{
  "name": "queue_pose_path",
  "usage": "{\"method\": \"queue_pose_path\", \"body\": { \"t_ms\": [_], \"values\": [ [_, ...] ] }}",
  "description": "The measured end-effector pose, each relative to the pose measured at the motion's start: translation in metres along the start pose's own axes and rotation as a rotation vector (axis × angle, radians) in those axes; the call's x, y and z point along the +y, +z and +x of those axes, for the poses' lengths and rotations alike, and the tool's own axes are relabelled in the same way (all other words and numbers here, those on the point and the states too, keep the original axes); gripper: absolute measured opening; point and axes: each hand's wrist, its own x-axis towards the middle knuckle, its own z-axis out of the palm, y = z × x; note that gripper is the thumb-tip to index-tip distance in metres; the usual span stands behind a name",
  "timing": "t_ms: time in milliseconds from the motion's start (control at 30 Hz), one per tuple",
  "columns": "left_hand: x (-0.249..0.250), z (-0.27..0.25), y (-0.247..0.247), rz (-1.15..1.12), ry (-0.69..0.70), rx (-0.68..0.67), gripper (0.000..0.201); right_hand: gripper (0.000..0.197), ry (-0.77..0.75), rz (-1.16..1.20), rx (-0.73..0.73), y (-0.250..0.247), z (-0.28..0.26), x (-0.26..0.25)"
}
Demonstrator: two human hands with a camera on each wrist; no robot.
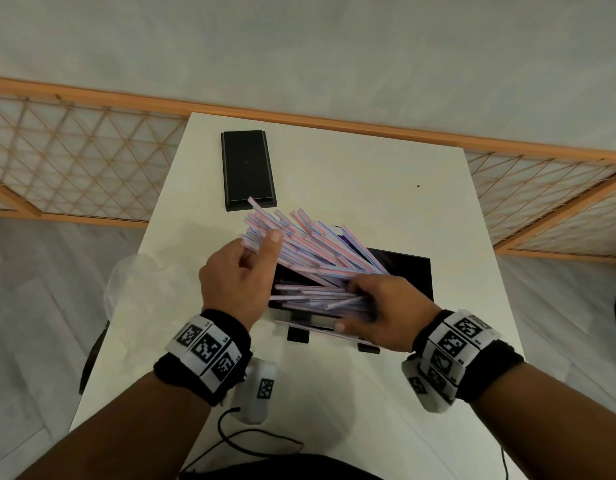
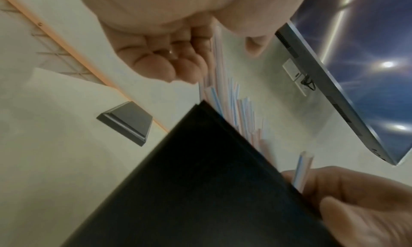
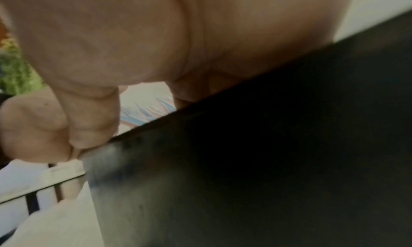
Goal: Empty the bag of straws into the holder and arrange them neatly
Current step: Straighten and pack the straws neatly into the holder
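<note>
A bunch of pink-and-blue striped straws (image 1: pixel 317 247) fans up and to the left out of the open black holder (image 1: pixel 407 271) in the middle of the white table. My left hand (image 1: pixel 261 247) pinches the upper straw ends between thumb and curled fingers. In the left wrist view the straws (image 2: pixel 223 95) pass between those fingers and the thumb, above the holder's wall (image 2: pixel 200 180). My right hand (image 1: pixel 351 310) grips the lower straw ends inside the holder, thumb on its front edge. In the right wrist view, palm and holder wall (image 3: pixel 267 145) hide most of the straws (image 3: pixel 144 113).
The holder's black lid (image 1: pixel 247 169) lies flat at the table's far left. A crumpled clear plastic bag (image 1: pixel 126 282) hangs over the left table edge. A white tagged device (image 1: pixel 261 389) with a black cable lies near me. A wooden lattice screen (image 1: pixel 74 161) stands behind the table.
</note>
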Motion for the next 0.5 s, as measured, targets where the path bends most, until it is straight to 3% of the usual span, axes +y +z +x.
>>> {"method": "queue_pose_path", "body": {
  "t_ms": [67,133,200,367,500],
  "values": [
    [-0.001,-0.002,0.006,-0.112,-0.113,0.035,0.062,0.065,-0.017,-0.013,-0.082,0.002,0.001,0.001],
    [-0.001,-0.002,0.014,-0.291,-0.28,0.026,0.071,0.081,0.008,-0.135,-0.113,0.01,0.006,0.0],
    [-0.001,0.0,0.022,-0.405,-0.362,-0.026,0.075,0.098,0.062,-0.312,-0.121,0.016,0.014,-0.004],
    [-0.002,-0.007,0.04,-0.441,-0.309,-0.133,0.097,0.092,0.164,-0.456,-0.22,0.012,0.026,-0.02],
    [-0.002,-0.013,0.045,-0.472,-0.344,-0.133,0.098,0.115,0.212,-0.381,-0.237,0.016,0.032,-0.024]
  ]
}}
